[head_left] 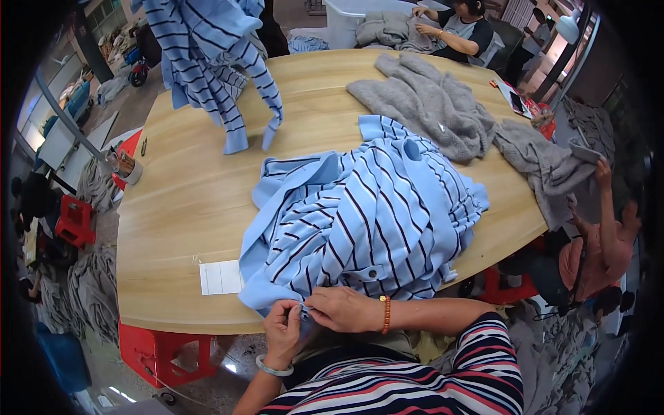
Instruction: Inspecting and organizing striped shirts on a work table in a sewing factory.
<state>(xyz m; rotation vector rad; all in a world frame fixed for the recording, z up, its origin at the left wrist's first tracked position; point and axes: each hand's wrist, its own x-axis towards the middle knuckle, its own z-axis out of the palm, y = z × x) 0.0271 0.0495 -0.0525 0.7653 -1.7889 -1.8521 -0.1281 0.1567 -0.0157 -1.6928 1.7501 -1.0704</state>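
Observation:
A light blue knit garment with black and white stripes lies bunched on the table in front of me, its plain blue border hanging a little over the near edge. My left hand, with a pale bangle at the wrist, pinches the border at that edge. Close beside it, my right hand is also closed on the garment, fingertips nearly meeting those of the left. A beaded bracelet circles my right wrist. Whether anything small sits between the fingertips is hidden. A dark button shows on the cloth just above my right hand.
White paper lies left of the garment on the wooden table. Another striped garment hangs over the far left; grey knits lie far right. One person handles grey knit at right, another sits behind. Red stool below.

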